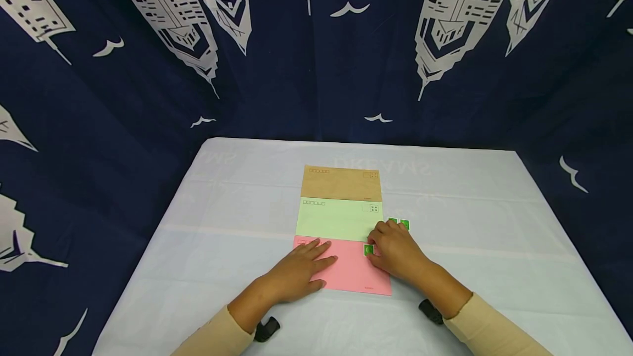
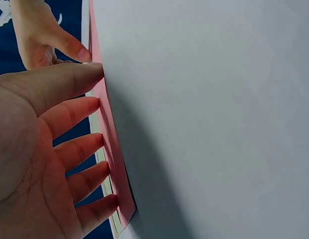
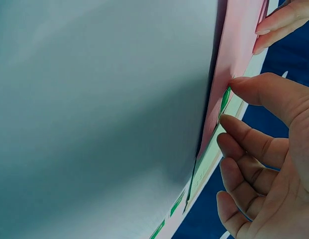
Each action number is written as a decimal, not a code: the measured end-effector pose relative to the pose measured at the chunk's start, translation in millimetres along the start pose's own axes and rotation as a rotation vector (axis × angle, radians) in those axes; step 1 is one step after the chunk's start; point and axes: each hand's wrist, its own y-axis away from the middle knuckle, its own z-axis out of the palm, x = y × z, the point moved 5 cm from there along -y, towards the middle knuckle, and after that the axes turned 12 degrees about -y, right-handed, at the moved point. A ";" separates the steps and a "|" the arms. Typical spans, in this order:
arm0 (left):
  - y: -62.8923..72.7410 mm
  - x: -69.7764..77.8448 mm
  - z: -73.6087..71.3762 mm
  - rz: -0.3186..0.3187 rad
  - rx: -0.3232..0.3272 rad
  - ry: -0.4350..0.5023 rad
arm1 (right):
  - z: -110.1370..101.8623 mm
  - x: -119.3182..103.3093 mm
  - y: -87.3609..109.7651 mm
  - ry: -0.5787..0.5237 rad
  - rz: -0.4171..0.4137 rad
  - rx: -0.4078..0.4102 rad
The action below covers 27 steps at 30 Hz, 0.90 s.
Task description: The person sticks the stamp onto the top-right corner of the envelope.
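Observation:
A pink envelope (image 1: 346, 273) lies nearest the person, its top edge meeting a green envelope (image 1: 336, 221). My left hand (image 1: 299, 271) rests on the pink envelope's left part with fingers spread; the left wrist view shows the fingertips (image 2: 109, 169) pressing on the paper. At the pink envelope's upper right corner, my right hand (image 1: 398, 251) holds a small green stamp (image 1: 368, 249) against the paper. In the right wrist view the thumb and index finger sit at opposite edges of this stamp (image 3: 225, 99), while the other fingers are loosely curled.
Beyond the green envelope lies a brown envelope (image 1: 341, 184). Two more green stamps (image 1: 404, 224) lie on the white tablecloth (image 1: 470, 207), just right of the green envelope and partly behind the right hand. A dark blue patterned curtain (image 1: 316, 81) hangs behind the table.

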 end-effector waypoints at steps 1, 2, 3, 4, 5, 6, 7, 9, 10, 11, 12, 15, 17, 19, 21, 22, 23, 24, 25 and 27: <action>-0.2 -0.1 0.3 -0.003 0.004 0.001 | -0.1 0.0 0.1 0.000 0.002 -0.001; -0.6 -0.3 0.7 -0.006 0.008 0.002 | -0.2 0.0 0.2 0.000 0.004 -0.003; -0.9 -0.3 0.5 -0.010 0.013 0.004 | -0.3 0.1 0.2 0.000 0.006 -0.004; -1.5 -0.4 0.5 -0.016 0.017 0.004 | -0.4 0.2 0.3 0.001 0.008 -0.004; -2.1 -0.5 0.4 -0.022 0.020 0.006 | -0.5 0.2 0.3 0.002 0.008 -0.005; -2.7 -0.6 0.1 -0.029 0.024 0.008 | -0.7 0.1 0.3 0.003 0.009 -0.006; -3.1 -0.6 -0.7 -0.036 0.030 0.009 | -0.9 0.1 0.3 0.004 0.009 -0.007; -3.5 -0.5 -2.8 -0.049 0.045 0.015 | -1.2 0.2 0.5 0.002 0.008 -0.005; -3.6 -0.4 -3.7 -0.055 0.053 0.019 | -1.4 0.3 0.6 0.000 0.009 -0.004; -3.5 -0.4 -4.4 -0.058 0.063 0.021 | -1.4 0.4 0.8 -0.004 0.010 -0.003; -3.3 -0.6 -5.1 -0.062 0.073 0.026 | -1.6 0.4 1.0 -0.009 0.010 -0.001; -3.6 -1.7 -6.1 -0.072 0.094 0.040 | -2.4 1.4 1.9 -0.030 0.012 0.014; -4.0 -2.9 -6.9 -0.074 0.110 0.043 | -3.1 2.5 2.4 -0.045 0.018 0.025; -4.2 -4.7 -8.5 -0.082 0.121 0.056 | -4.3 3.7 2.7 -0.062 0.026 0.037; -4.2 -6.4 -11.0 -0.091 0.134 0.070 | -5.9 4.7 2.7 -0.081 0.030 0.049; -4.1 -7.3 -12.8 -0.098 0.143 0.079 | -7.0 5.2 2.8 -0.094 0.032 0.055; -4.1 -8.1 -14.8 -0.102 0.155 0.087 | -8.4 5.2 2.9 -0.107 0.032 0.061; -3.9 -9.0 -17.1 -0.109 0.166 0.095 | -9.5 5.5 3.1 -0.119 0.032 0.067; -3.7 -9.7 -19.6 -0.113 0.183 0.101 | -10.6 5.8 3.2 -0.132 0.030 0.073; -3.4 -10.9 -24.5 -0.113 0.222 0.109 | -12.6 6.6 4.0 -0.149 0.030 0.084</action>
